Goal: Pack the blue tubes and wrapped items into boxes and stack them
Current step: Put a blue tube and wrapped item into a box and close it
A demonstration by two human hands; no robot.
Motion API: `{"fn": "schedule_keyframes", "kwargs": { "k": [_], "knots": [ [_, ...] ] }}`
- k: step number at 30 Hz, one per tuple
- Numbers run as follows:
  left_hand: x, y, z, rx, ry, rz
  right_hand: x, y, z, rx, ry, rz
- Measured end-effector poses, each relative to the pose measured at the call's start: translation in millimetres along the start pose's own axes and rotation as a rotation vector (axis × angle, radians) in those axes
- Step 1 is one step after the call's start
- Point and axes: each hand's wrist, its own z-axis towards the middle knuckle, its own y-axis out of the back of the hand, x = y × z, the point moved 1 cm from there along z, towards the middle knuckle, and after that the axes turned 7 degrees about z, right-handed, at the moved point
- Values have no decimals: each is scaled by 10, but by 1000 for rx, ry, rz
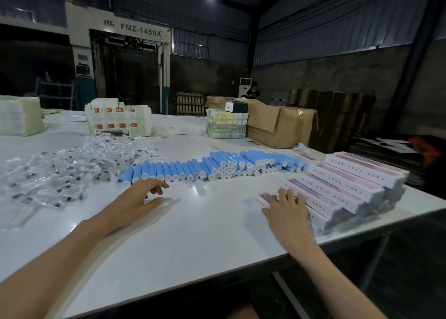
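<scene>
A white table (193,234) is seen filling the middle of the frame. The left hand (138,199) is held low over it at centre left, its fingers loosely bent and nothing gripped; whether its fingertips touch the surface cannot be told. Just above that hand, a long row of blue tubes (183,171) with white caps is laid across the middle of the frame, single at its left end and heaped in layers toward the right. The right hand (286,210) is laid flat at lower right, with its fingers straight and spread on the nearest of the white boxes (347,185), which are printed in red and stacked in stepped layers near the table's right edge. The wrapped items (60,171), small dark pieces in clear plastic, are scattered in a loose heap at the left of the frame. Stacks of white flat cartons (118,120) are set at upper left, and an open cardboard carton (277,125) is placed at upper right. A machine (135,31) marked FMZ-1450A is visible in the dim background.
</scene>
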Motion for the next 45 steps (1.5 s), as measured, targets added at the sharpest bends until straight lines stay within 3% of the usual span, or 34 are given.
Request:
{"fn": "schedule_keyframes", "kwargs": {
  "k": [5, 12, 17, 22, 28, 30, 37, 42, 45],
  "knots": [
    [-52, 28, -17, 18, 22, -14, 260, 209, 142, -132, 137, 108],
    [-183, 98, -66, -71, 141, 71, 1488, 509, 448, -58, 433, 632],
    [-219, 157, -93, -128, 268, 205, 2363, 656, 502, -10, 533, 814],
    [-183, 250, -118, -85, 419, 292, 2707, 522, 484, 37, 587, 903],
    [-49, 579, -265, -58, 489, 407, 2774, 371, 464, -58, 724, 825],
    [138, 862, -472, -33, 600, 512, 2765, 352, 457, -60, 738, 825],
    [914, 2090, -1909, 43, 1241, 1119, 2746, 333, 465, -43, 753, 853],
    [1311, 2633, -2783, 134, 1420, 1253, 2761, 355, 472, 13, 751, 849],
    [1486, 2731, -3024, 181, 1417, 1239, 2777, 384, 452, 15, 775, 842]
  ]
}}
